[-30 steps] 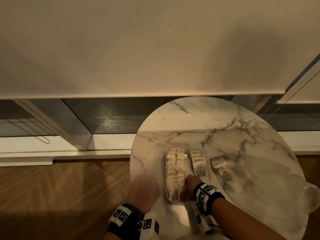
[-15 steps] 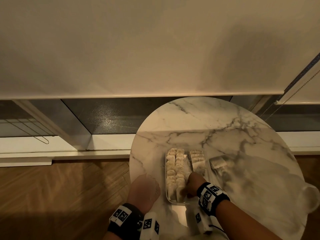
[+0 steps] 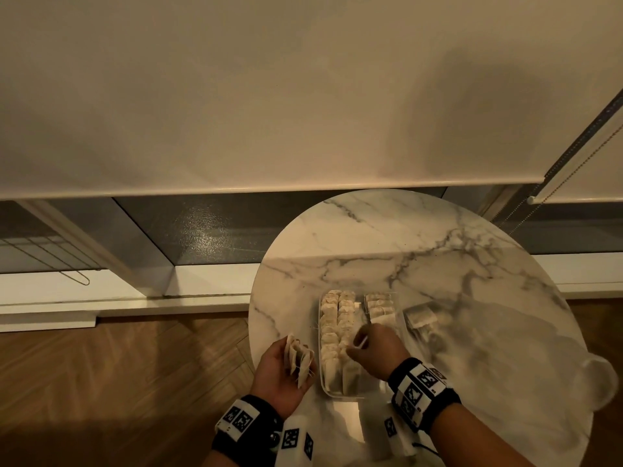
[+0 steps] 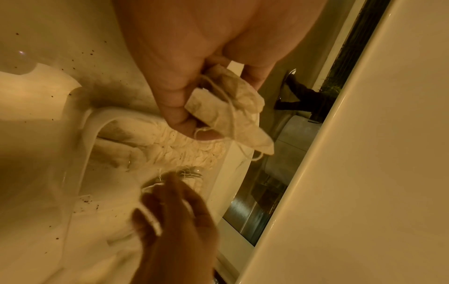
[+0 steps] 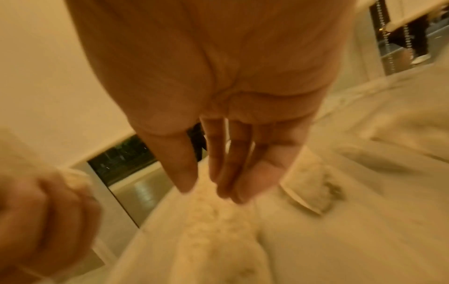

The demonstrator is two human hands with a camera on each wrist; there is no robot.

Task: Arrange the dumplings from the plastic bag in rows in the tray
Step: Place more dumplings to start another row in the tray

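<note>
Head view: marble table (image 3: 438, 251) bears tray (image 3: 323, 387), plastic bag (image 3: 419, 316).

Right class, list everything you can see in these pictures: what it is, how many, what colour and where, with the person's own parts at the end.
Table: one, round, white marble with grey veins, right of centre.
Tray: one, clear plastic, near the table's front edge.
Dumplings in tray: too many to count, pale beige, two long rows plus a shorter third.
Plastic bag: one, clear, right of the tray.
Blind: cream, behind the table.
Floor: brown wood, left.
Left hand: grips a few beige dumplings.
Right hand: over the tray; grip unclear.
Wristbands: two, black.
</note>
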